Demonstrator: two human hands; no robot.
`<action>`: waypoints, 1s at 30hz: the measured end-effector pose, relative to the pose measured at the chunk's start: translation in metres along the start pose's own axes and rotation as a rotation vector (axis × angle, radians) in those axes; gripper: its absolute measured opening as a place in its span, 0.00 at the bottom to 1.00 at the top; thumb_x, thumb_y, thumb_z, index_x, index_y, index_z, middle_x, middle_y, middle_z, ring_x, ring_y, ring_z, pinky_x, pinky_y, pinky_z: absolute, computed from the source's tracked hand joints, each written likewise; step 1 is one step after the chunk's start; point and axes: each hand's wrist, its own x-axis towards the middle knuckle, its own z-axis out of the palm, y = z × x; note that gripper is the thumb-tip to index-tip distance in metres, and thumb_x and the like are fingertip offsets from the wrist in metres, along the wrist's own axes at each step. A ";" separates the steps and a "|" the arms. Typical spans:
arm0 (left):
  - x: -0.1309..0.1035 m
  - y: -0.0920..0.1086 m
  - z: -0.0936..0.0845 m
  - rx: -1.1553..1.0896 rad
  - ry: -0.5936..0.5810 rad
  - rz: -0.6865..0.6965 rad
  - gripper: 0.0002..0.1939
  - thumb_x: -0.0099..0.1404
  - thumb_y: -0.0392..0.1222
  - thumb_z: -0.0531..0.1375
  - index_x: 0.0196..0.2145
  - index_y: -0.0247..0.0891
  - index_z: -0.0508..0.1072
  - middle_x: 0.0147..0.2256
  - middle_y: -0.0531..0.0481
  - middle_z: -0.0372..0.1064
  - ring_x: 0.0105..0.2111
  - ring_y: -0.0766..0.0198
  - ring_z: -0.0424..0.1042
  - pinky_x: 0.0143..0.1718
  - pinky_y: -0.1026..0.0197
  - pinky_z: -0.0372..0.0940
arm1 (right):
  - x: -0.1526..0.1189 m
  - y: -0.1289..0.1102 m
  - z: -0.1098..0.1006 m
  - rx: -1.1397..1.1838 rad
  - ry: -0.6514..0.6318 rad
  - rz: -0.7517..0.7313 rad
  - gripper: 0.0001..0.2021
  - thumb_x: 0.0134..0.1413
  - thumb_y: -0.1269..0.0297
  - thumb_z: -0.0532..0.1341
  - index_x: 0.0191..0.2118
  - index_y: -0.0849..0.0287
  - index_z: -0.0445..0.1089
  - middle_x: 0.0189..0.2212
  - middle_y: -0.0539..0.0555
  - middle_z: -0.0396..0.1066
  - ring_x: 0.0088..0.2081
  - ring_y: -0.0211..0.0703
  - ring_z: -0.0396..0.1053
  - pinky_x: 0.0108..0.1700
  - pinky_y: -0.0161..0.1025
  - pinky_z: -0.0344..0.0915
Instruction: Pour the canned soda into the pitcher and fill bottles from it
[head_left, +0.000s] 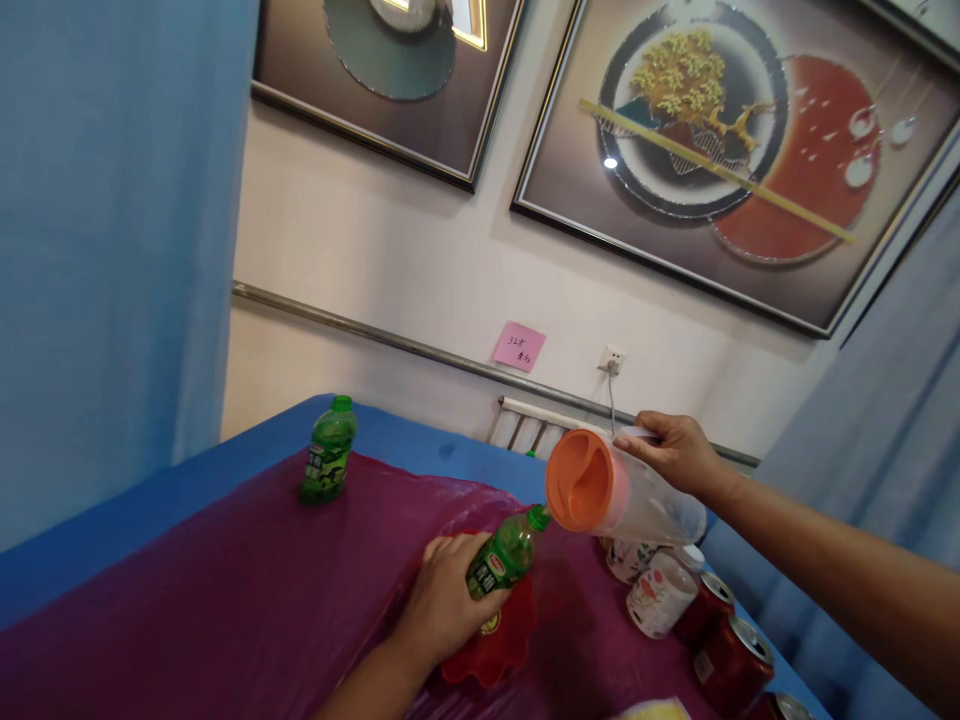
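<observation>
Green btl (507, 553) gripped in curled L hand (444, 598), R hand (679, 455) closed round hdl (637, 434) of orange-lidded jug (651, 505).

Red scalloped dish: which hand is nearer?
Left. The left hand grips a green bottle at the dish; the right hand holds the pitcher, higher and farther right.

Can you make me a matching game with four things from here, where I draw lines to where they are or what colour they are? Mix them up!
1. Pitcher
2. Paper note
3. Drink cans
4. Plastic sheet

A. Pink, on the wall
B. Purple, spread over the blue table
C. Held tilted in the right hand
D. Red, standing near the table's right edge

Right pairs: 1-C, 2-A, 3-D, 4-B
</observation>
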 end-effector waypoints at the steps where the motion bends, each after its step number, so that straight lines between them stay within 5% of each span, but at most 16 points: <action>1: 0.000 0.000 0.000 -0.001 0.003 0.000 0.28 0.53 0.42 0.70 0.53 0.42 0.75 0.50 0.44 0.78 0.53 0.48 0.74 0.61 0.43 0.58 | 0.000 0.000 0.000 0.001 0.004 0.000 0.31 0.50 0.31 0.60 0.18 0.54 0.55 0.16 0.44 0.49 0.21 0.36 0.48 0.23 0.36 0.46; 30: -0.001 0.003 0.000 -0.020 -0.011 0.010 0.28 0.53 0.40 0.70 0.53 0.41 0.75 0.50 0.44 0.78 0.52 0.49 0.74 0.61 0.42 0.57 | -0.005 -0.003 0.000 0.023 -0.011 0.017 0.31 0.49 0.30 0.60 0.18 0.54 0.55 0.16 0.44 0.48 0.21 0.35 0.47 0.22 0.35 0.45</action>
